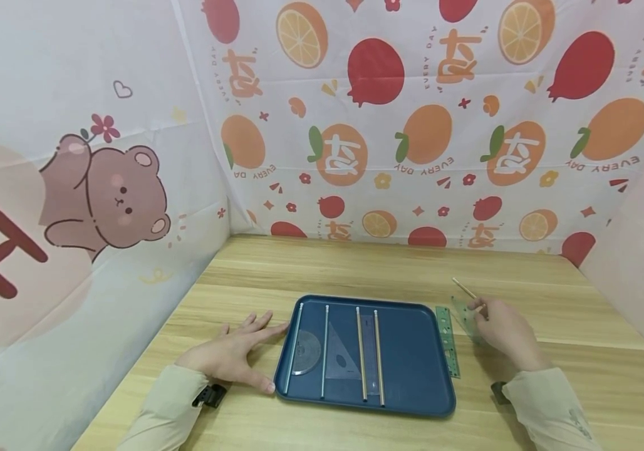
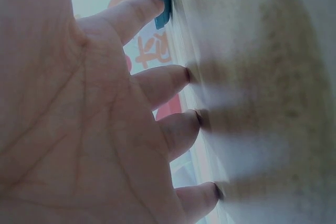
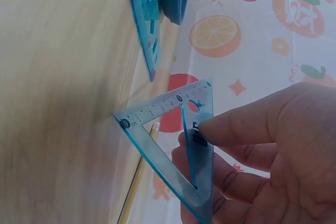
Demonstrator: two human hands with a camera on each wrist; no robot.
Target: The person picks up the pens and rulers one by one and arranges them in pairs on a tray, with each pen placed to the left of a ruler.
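Observation:
My right hand [image 1: 505,332] pinches a clear green set square [image 3: 163,114] between thumb and fingers, to the right of the tray. A gold pencil [image 1: 463,287] lies on the table just beyond that hand. My left hand [image 1: 232,356] rests with fingers spread at the left side of the blue tray [image 1: 412,351], its thumb and index finger at the rim. In the left wrist view, the palm [image 2: 79,114] holds nothing. Along the tray's right edge is a green stencil ruler [image 1: 448,341] with cut-out shapes.
Inside the tray, from left to right, are a green pencil [image 1: 294,347], a clear protractor [image 1: 307,352], another green pencil [image 1: 324,351], a clear set square [image 1: 339,360], a gold pencil [image 1: 361,354], a clear ruler [image 1: 369,357] and another gold pencil [image 1: 379,357]. Printed cloths [image 1: 378,125] enclose the wooden table [image 1: 401,269].

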